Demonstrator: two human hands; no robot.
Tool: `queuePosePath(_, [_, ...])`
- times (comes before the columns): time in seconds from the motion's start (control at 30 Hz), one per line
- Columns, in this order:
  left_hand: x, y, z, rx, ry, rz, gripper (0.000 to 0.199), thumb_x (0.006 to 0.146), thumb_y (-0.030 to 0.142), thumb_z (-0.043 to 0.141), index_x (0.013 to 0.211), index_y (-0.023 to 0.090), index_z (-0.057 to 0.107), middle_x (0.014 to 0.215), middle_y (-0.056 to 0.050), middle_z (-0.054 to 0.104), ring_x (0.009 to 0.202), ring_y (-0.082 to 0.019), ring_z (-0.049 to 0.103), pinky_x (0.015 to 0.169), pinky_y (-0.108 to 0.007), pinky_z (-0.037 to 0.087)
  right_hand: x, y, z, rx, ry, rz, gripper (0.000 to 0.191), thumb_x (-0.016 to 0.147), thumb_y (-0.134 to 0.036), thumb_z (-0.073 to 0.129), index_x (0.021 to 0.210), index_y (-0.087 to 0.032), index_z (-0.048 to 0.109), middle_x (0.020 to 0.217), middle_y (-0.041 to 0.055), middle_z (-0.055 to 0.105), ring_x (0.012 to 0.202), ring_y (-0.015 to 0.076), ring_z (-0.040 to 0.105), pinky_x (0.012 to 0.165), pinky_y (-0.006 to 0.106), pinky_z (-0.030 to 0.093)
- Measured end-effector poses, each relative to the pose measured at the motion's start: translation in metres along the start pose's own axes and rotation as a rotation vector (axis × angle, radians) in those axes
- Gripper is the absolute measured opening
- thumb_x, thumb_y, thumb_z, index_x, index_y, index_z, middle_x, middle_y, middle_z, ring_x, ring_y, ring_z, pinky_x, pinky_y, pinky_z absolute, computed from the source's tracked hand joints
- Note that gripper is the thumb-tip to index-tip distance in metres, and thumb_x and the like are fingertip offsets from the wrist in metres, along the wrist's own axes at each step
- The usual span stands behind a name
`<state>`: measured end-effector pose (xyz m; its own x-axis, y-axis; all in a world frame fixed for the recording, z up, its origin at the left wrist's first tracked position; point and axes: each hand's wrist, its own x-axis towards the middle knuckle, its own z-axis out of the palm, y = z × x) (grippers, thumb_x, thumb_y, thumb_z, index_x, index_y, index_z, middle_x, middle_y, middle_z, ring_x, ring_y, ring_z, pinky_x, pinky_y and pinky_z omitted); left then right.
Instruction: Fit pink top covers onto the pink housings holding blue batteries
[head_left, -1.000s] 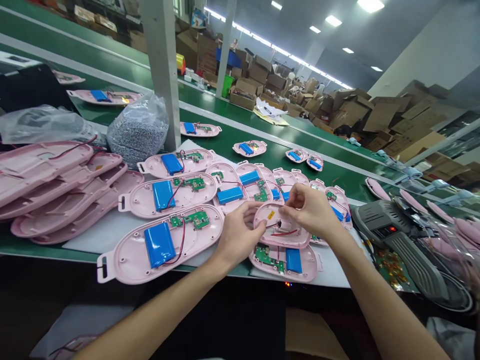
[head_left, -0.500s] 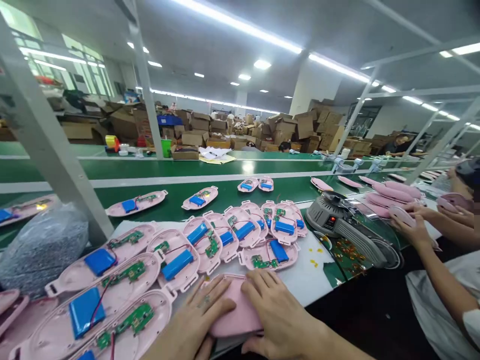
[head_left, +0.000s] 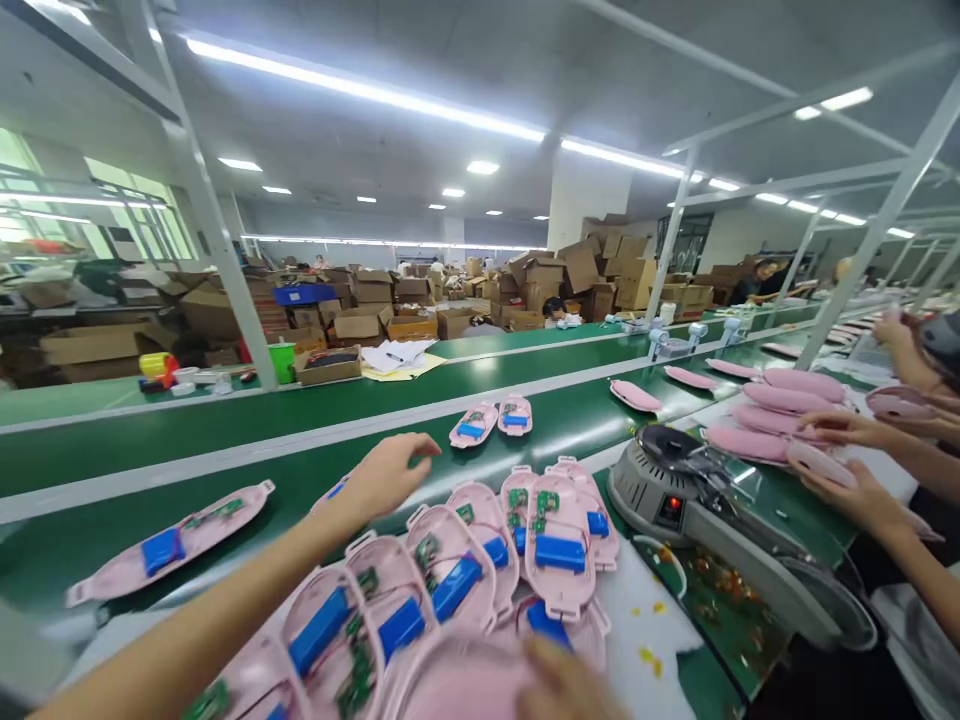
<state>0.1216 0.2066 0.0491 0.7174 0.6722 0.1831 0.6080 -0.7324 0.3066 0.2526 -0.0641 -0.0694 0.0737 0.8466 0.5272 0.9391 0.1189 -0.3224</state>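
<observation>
My left hand (head_left: 394, 472) reaches out over the green conveyor belt with its fingers apart and slightly bent, and nothing shows in it. Just past its fingertips lie two pink shells (head_left: 474, 425) with blue batteries and green circuit boards. Low in the view, my right hand (head_left: 566, 685) is smeared by motion and grips the right side of a pink plastic shell (head_left: 465, 680), which is partly cut off by the frame. Between the hands, several open pink shells (head_left: 450, 560) overlap, each with a blue battery and a wired green board.
A grey round machine (head_left: 660, 490) with a red lit switch stands at the right. Beyond it a co-worker's hands (head_left: 862, 490) hold a pink shell beside several closed pink shells (head_left: 750, 443). Another open shell (head_left: 172, 540) lies on the belt at left. Metal posts (head_left: 217, 230) rise along the line.
My left hand has left the pink shell and stretched forward and left over the belt. My right hand stays at the shell, now lower in view. The camera view has shifted.
</observation>
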Motion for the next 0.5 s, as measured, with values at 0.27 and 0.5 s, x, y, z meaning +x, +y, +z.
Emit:
queuePosePath(0.27, [0.208,-0.044,0.090,-0.071,-0.097,-0.410,0.035,0.088,0.043,0.061,0.097,0.009,0.065,0.107,-0.016,0.068,0.104,-0.027,0.063,0.092,-0.046,0.048,0.267,0.192,0.006,-0.219,-0.064,0.897,0.073,0.080,-0.051,0.059,0.131,-0.003,0.039,0.113,0.0271,0.059,0.108,0.0355,0.062,0.086,0.043,0.049])
queuePosePath(0.5, [0.223,-0.081,0.103,-0.288,-0.233,-0.380,0.016,0.082,0.026,0.063,0.081,0.010,0.062,0.070,-0.005,0.066,0.062,-0.017,0.063,0.056,-0.027,0.050,0.301,0.283,0.090,-0.268,-0.130,1.112,0.084,0.079,-0.042,0.067,0.141,0.001,0.030,0.132,0.0378,0.043,0.126,0.0449,0.045,0.092,0.059,0.041])
